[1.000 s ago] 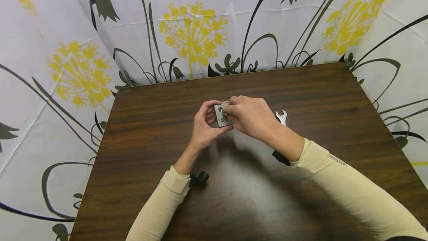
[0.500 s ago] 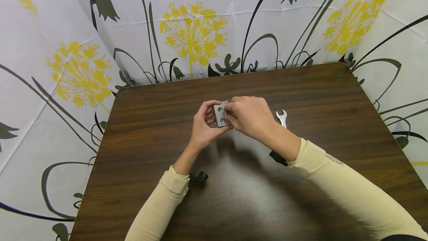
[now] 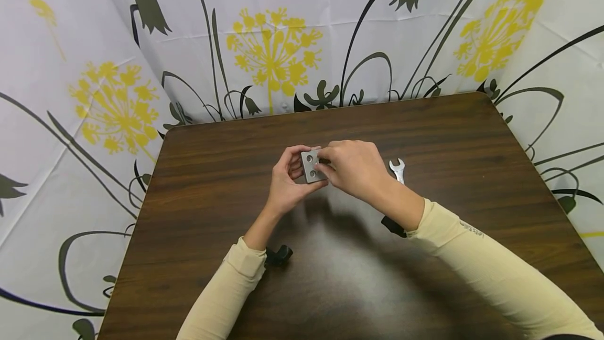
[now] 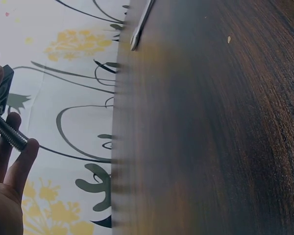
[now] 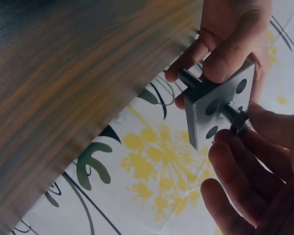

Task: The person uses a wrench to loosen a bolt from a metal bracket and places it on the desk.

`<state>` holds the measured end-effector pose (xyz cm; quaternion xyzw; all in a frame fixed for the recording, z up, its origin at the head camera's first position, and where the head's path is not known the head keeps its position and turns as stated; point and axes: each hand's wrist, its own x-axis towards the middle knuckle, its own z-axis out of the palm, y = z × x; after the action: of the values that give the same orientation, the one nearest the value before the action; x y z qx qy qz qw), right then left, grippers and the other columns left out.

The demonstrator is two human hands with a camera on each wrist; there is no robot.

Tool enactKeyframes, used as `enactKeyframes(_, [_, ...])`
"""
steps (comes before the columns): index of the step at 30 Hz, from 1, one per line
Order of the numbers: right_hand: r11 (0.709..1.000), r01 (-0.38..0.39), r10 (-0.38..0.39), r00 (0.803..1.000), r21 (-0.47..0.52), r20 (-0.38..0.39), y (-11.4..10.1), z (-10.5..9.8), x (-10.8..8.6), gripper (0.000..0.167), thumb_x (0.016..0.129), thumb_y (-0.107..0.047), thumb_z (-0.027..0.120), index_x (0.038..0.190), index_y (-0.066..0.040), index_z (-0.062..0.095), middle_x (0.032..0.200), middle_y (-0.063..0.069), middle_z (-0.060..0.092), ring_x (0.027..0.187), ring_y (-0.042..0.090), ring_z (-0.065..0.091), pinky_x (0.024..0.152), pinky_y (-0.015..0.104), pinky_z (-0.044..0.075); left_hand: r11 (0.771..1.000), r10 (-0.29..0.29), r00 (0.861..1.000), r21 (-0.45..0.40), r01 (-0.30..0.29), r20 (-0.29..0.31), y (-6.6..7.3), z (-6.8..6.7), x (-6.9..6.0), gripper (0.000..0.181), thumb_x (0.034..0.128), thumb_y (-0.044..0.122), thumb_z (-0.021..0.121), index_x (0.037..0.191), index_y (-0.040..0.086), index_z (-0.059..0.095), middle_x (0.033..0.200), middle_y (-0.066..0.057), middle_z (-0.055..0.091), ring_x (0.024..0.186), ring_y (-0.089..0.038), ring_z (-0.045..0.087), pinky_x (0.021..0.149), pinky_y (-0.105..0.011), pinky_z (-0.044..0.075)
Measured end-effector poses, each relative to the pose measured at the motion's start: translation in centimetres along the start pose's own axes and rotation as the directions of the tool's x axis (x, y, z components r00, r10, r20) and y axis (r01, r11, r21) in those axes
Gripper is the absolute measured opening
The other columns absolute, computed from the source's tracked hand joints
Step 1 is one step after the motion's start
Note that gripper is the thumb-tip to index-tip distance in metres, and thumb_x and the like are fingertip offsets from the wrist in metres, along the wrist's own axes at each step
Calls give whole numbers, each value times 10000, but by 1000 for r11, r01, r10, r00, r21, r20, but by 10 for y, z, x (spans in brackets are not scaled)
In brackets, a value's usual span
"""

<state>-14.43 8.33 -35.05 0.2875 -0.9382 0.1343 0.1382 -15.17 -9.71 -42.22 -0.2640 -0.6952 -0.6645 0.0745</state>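
Observation:
My left hand point(image 3: 287, 188) grips a small grey metal plate point(image 3: 306, 168) by its edges and tilts it above the table. Several holes show in the plate's face in the right wrist view. A threaded bolt point(image 5: 230, 113) passes through the plate, and its threaded end point(image 4: 9, 131) sticks out on the far side beside my left fingertips. The thumb and fingers of my right hand point(image 3: 356, 168) pinch the bolt's head, partly covering it.
An open-end wrench point(image 3: 398, 169) lies on the brown wooden table point(image 3: 226, 172), behind my right forearm. A patterned curtain point(image 3: 189, 41) hangs along the table's far edge. Black wrist mounts point(image 3: 279, 256) show under both sleeves.
My right thumb and fingers have shifted their hold at the bolt's head. The left hand keeps the plate in nearly the same place. The head view has tilted slightly.

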Motion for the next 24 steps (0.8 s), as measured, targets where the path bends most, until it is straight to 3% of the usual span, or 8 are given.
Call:
enactKeyframes(2, [999,43,-43,999,6,-5,1,1,-1,97,889,-206,731,976,-178,764,855,-41,669,699,146,608,498,334,487,1000,-1,1000,7,1,4,-1,0,0,699,650,-165,831,1253,-88,485,1261,-215,624,1065,-278,653,848,-373,557])
enactKeyframes(6, [994,108,-108,994,0,-12,3,3,-3,132,871,-112,711,970,-186,759,886,-25,648,785,162,613,499,345,500,1000,-9,1000,22,8,5,-2,-1,-1,699,657,-155,833,1258,-81,485,1253,-209,627,1061,-272,655,843,-404,558])
enactKeyframes(13, [1000,4,-4,1000,5,-13,2,3,-1,246,874,-340,751,1058,-178,764,893,-43,692,680,131,609,478,318,472,1000,6,1000,13,-6,4,-2,-1,0,685,660,-143,838,1247,-81,491,1252,-194,633,1061,-287,652,844,-393,559])
enactKeyframes(18, [997,79,-78,997,4,-20,2,3,-1,106,882,-177,726,980,-178,767,860,-29,666,734,150,613,497,335,496,1000,6,1000,23,-6,7,-2,-1,0,693,652,-151,838,1248,-79,492,1249,-203,631,1055,-287,655,836,-401,561])
enactKeyframes(21, [991,132,-132,991,-11,-15,2,3,-2,163,875,-81,684,963,-187,770,903,-19,662,818,167,623,511,349,518,999,-8,1000,39,7,10,-2,-1,-1,699,650,-148,841,1251,-76,491,1237,-207,634,1045,-273,661,838,-421,559])
enactKeyframes(24, [993,122,-122,993,-8,-10,2,3,-2,162,867,-118,718,1006,-187,765,930,-22,667,826,167,622,508,347,512,999,-6,1000,38,6,9,-2,-1,-1,699,652,-153,837,1253,-80,489,1237,-207,633,1050,-275,660,843,-420,558])
